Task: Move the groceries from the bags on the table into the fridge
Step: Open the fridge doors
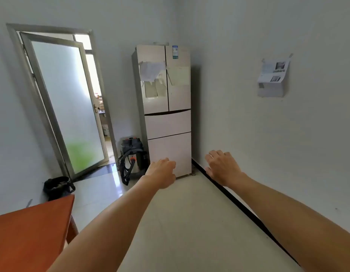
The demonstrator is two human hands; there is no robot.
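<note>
A tall pale fridge [168, 122] stands in the far corner, with two upper doors and two drawers, all shut, and papers stuck on the upper doors. Both my arms stretch forward toward it, some way short of it. My left hand [162, 172] is empty, palm down, its fingers curled loosely. My right hand [222, 167] is empty too, with its fingers spread. A corner of the orange-brown table [31, 230] shows at the lower left. No bags or groceries are in view.
A vacuum cleaner [132, 160] with a coiled hose stands left of the fridge. A black bin [57, 187] sits by the left wall behind the table. A frosted glass door [66, 103] hangs open at left. Paper sheets [272, 77] are taped to the right wall.
</note>
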